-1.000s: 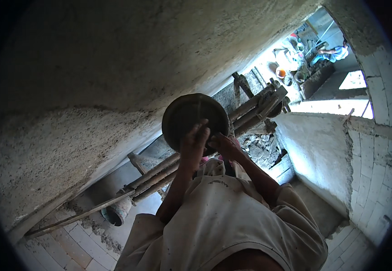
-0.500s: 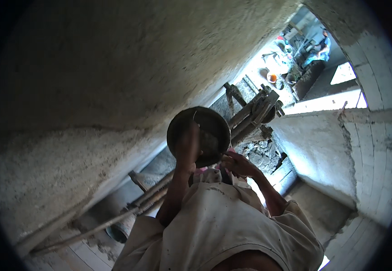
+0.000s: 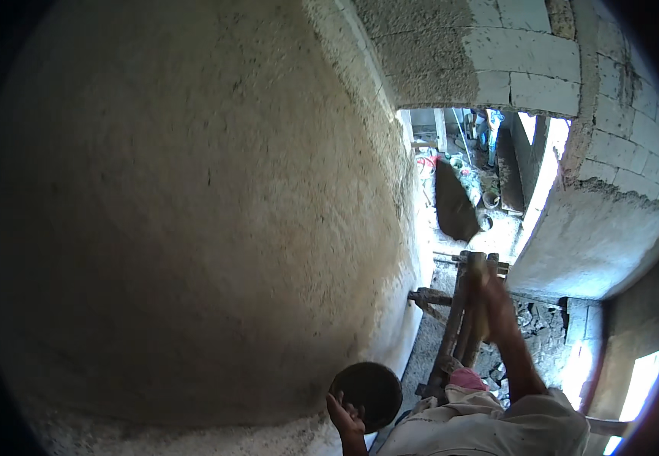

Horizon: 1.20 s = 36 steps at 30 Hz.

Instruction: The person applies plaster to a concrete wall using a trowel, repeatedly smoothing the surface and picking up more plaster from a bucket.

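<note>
My right hand (image 3: 495,300), smeared by motion, is raised and closed round the handle of a trowel. Its dark, pointed blade (image 3: 455,201) reaches away from me, in front of the bright opening. Low down beside the plastered wall, my left hand (image 3: 346,416) holds a round, dark bowl (image 3: 379,395) at its left edge, with the fingers curled. The inside of the bowl is too dark to make out.
The plastered wall (image 3: 208,205) fills the left side. Wooden scaffold poles (image 3: 455,334) run ahead below me. Rubble (image 3: 534,327) lies beside them. Beyond the opening are buckets (image 3: 490,199) and a person in blue (image 3: 493,137). A block wall (image 3: 618,144) stands on the right.
My view has swung round, showing more wall. The left hand has left the bowl's inside and holds its edge. My right hand has left the rim and is raised with the trowel.
</note>
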Each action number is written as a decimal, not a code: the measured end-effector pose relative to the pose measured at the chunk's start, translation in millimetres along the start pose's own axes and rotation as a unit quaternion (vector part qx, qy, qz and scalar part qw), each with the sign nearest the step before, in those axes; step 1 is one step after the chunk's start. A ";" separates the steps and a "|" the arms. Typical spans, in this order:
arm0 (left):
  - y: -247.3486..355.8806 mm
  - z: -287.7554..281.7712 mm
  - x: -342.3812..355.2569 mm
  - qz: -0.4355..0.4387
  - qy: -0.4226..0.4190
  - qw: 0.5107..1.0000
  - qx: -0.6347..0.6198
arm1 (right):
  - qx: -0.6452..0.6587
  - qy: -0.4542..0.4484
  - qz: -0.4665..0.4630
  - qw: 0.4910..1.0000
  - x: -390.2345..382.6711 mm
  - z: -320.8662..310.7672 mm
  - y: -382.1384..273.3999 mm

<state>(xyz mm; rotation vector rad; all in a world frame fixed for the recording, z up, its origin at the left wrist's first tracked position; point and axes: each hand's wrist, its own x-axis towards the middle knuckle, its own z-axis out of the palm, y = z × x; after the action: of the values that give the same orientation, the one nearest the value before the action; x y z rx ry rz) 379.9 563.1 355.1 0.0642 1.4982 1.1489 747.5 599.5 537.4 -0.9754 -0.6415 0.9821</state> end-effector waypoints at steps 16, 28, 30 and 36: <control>23.5 -12.9 -60.5 0.065 0.121 0.990 -0.037 | -0.113 -0.323 -0.198 0.919 82.2 314.5 1.8; -3.2 -13.2 -52.9 0.010 0.115 0.993 -0.040 | -0.453 -0.605 0.047 0.653 -62.8 16.9 180.8; -9.2 7.0 -49.2 0.008 0.080 0.997 -0.020 | -0.495 -0.592 0.099 0.628 -96.2 -61.2 271.4; -0.8 3.5 -72.1 0.035 0.003 0.997 0.063 | -0.558 -0.623 0.095 0.540 -139.5 -8.7 262.1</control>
<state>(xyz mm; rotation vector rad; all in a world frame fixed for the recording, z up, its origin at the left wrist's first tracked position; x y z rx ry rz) 405.6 520.6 407.5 0.2002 1.5837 1.1098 592.5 526.8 294.6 -1.3004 -2.6927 1.3970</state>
